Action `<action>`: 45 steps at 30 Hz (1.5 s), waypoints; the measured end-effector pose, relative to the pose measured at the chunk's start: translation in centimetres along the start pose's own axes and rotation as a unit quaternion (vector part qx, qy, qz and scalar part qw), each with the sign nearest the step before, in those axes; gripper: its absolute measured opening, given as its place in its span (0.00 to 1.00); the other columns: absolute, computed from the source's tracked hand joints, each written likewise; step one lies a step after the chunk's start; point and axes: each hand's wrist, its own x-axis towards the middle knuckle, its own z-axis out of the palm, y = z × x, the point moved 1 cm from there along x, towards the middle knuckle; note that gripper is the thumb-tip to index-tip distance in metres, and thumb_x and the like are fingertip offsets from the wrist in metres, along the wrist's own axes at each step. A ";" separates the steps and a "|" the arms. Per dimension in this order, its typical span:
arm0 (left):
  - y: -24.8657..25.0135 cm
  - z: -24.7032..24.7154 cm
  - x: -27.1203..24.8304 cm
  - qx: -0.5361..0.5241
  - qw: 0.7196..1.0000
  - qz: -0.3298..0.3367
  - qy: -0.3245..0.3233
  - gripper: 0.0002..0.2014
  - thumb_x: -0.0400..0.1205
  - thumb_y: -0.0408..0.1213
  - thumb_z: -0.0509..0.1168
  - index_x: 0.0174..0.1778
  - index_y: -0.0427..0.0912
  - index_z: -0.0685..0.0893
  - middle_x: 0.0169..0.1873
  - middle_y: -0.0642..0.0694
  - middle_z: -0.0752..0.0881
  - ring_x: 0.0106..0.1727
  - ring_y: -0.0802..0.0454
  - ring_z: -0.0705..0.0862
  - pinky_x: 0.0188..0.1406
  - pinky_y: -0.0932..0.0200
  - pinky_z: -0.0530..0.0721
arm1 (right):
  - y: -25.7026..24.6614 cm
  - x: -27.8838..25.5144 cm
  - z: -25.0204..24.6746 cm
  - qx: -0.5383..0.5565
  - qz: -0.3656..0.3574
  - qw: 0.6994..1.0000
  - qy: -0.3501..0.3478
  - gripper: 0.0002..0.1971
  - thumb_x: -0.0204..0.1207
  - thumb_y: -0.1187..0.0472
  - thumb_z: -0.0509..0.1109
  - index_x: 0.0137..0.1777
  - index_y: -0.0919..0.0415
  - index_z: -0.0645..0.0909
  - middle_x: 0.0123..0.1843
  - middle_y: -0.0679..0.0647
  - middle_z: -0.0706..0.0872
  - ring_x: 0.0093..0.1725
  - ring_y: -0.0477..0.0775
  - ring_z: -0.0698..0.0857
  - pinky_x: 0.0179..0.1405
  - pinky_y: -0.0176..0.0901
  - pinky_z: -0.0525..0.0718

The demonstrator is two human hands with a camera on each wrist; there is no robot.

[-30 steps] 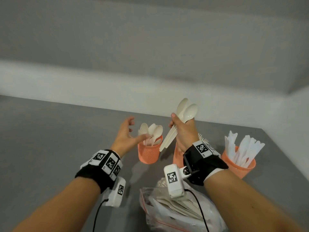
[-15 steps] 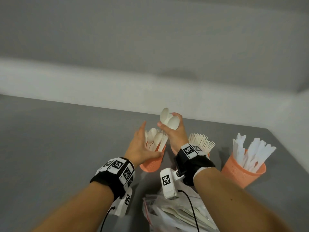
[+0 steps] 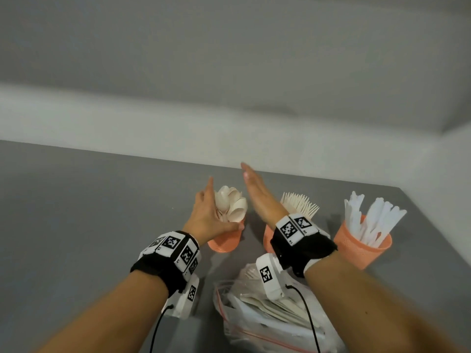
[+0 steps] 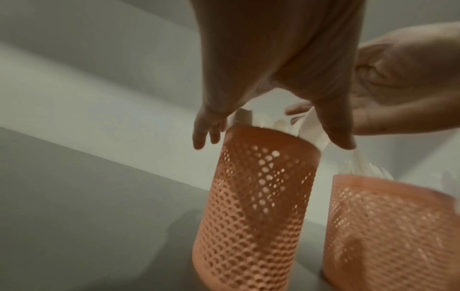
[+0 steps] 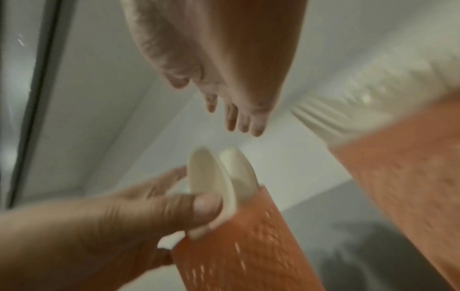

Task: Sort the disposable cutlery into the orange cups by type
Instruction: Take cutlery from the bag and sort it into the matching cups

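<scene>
Your left hand (image 3: 209,215) is wrapping the spoon cup (image 3: 224,242) at its rim, thumb across the front and fingers round the far side, touching the spoons (image 3: 232,205) too. So that grip is holding the cup and bunching the spoons, which are standing upright with bowls up. Your right hand (image 3: 257,197) is hovering flat just right of the spoons, fingers straight and together, holding nothing, so that grip is wide and empty.

Judging by this, the spoon drop looks done and you're probably heading back for more. What matters: the bag (image 3: 267,314) with the unsorted cutlery is lying on the bench (image 3: 76,212) right under your right wrist, nearer you than the cups, so the right hand is the closer one and the reach is back and down. The pieces inside are lying flat, long axes running roughly left to right, though it's blurry through the plastic.

Watch the fork cup (image 3: 267,238) sitting just beside your right wrist, forks (image 3: 300,206) fanning out above it, so pulling back could clip it. The knife cup (image 3: 356,250) is further right, near the bench edge. There's lots of open bench on the left, not much on the right.
</scene>
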 end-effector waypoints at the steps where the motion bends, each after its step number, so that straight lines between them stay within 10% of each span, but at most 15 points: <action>1: 0.5 -0.3 -0.6 -0.012 1.000 0.006 0.028 0.62 0.59 0.49 0.81 0.81 0.49 0.44 0.71 0.45 0.61 0.72 0.53 0.64 0.71 0.55 0.67 | -0.8 -0.4 -0.8 0.010 -0.024 0.999 0.040 0.22 0.85 0.49 0.47 0.78 0.48 0.61 0.77 0.47 0.66 0.77 0.44 0.65 0.74 0.36 0.60; 5: 2.8 -1.1 -4.5 -0.080 0.977 0.118 0.158 0.26 0.65 0.54 0.67 0.56 0.46 0.76 0.56 0.50 0.71 0.51 0.68 0.74 0.56 0.72 0.72 | -2.3 -2.8 -3.4 -0.024 -0.037 0.996 0.071 0.06 0.82 0.64 0.59 0.50 0.56 0.78 0.39 0.51 0.80 0.39 0.49 0.82 0.39 0.38 0.81; 7: 3.5 -0.3 -6.8 -0.054 0.987 0.145 0.050 0.10 0.74 0.44 0.70 0.41 0.41 0.83 0.55 0.47 0.72 0.50 0.70 0.76 0.53 0.75 0.72 | -1.8 -4.9 -3.8 -0.050 0.018 0.998 -0.025 0.10 0.81 0.67 0.61 0.39 0.56 0.78 0.31 0.52 0.80 0.28 0.48 0.80 0.25 0.34 0.78; 10: 2.1 2.8 -9.3 0.179 0.954 0.085 -0.224 0.12 0.79 0.46 0.65 0.40 0.43 0.90 0.62 0.48 0.70 0.62 0.55 0.73 0.65 0.55 0.73 | 0.6 -8.7 -3.0 -0.165 0.102 0.949 -0.248 0.12 0.80 0.65 0.64 0.36 0.55 0.82 0.29 0.49 0.83 0.24 0.40 0.82 0.29 0.30 0.82; 13: 1.1 5.0 -10.4 0.282 0.930 0.025 -0.234 0.13 0.80 0.45 0.63 0.56 0.45 0.86 0.61 0.45 0.73 0.61 0.46 0.79 0.65 0.52 0.76 | 4.6 -11.7 -1.3 -0.382 0.106 0.868 -0.299 0.09 0.74 0.62 0.68 0.33 0.58 0.81 0.29 0.51 0.80 0.30 0.47 0.78 0.36 0.41 0.76; 14: 1.0 5.4 -10.4 0.287 0.931 0.027 -0.222 0.15 0.80 0.40 0.63 0.63 0.46 0.82 0.62 0.44 0.73 0.61 0.44 0.80 0.64 0.54 0.75 | 5.7 -12.6 -0.9 -0.413 0.095 0.863 -0.275 0.03 0.71 0.61 0.70 0.40 0.61 0.82 0.37 0.53 0.80 0.37 0.51 0.78 0.40 0.42 0.74; 17: 1.1 5.6 -10.4 0.216 0.952 0.045 -0.214 0.29 0.76 0.27 0.64 0.75 0.44 0.69 0.68 0.46 0.72 0.65 0.47 0.77 0.62 0.62 0.72 | 7.0 -14.2 -0.4 -0.410 0.082 0.876 -0.239 0.30 0.67 0.56 0.76 0.67 0.57 0.69 0.64 0.55 0.73 0.63 0.55 0.73 0.60 0.45 0.73; 21: 1.7 4.6 -10.2 0.094 0.983 0.045 -0.152 0.31 0.75 0.22 0.62 0.74 0.45 0.71 0.70 0.50 0.74 0.71 0.53 0.72 0.61 0.72 0.63 | 6.6 -14.6 -0.8 -0.407 0.096 0.878 -0.234 0.33 0.77 0.54 0.67 0.78 0.58 0.58 0.77 0.57 0.68 0.75 0.57 0.70 0.74 0.46 0.67; 28: 1.5 3.7 -10.1 0.120 0.972 0.019 -0.202 0.35 0.77 0.25 0.62 0.80 0.51 0.60 0.75 0.46 0.66 0.75 0.46 0.69 0.72 0.57 0.67 | 7.6 -14.7 -2.0 -0.362 0.148 0.893 -0.220 0.36 0.73 0.39 0.67 0.76 0.59 0.65 0.67 0.56 0.78 0.65 0.55 0.76 0.58 0.40 0.71; 34: 0.8 3.6 -10.3 0.138 0.973 -0.003 -0.185 0.33 0.79 0.32 0.64 0.79 0.53 0.60 0.72 0.43 0.70 0.71 0.42 0.74 0.70 0.51 0.71 | 7.6 -14.3 -2.3 -0.369 0.135 0.896 -0.207 0.11 0.77 0.49 0.66 0.38 0.55 0.74 0.43 0.48 0.74 0.50 0.53 0.74 0.46 0.39 0.69; 40: 0.7 3.9 -10.2 0.182 0.969 -0.004 -0.169 0.32 0.80 0.29 0.59 0.79 0.53 0.60 0.66 0.38 0.74 0.65 0.38 0.77 0.65 0.53 0.73 | 7.7 -14.1 -2.1 -0.394 0.100 0.906 -0.119 0.37 0.69 0.54 0.73 0.75 0.62 0.62 0.74 0.57 0.74 0.72 0.58 0.73 0.69 0.45 0.72; 45: 1.3 4.2 -10.4 0.126 0.978 0.019 -0.164 0.33 0.78 0.25 0.60 0.78 0.52 0.62 0.71 0.43 0.73 0.71 0.43 0.73 0.65 0.59 0.69 | 8.4 -13.2 -1.8 -0.470 0.128 0.859 -0.156 0.31 0.69 0.50 0.72 0.69 0.63 0.69 0.66 0.57 0.79 0.63 0.58 0.79 0.61 0.47 0.76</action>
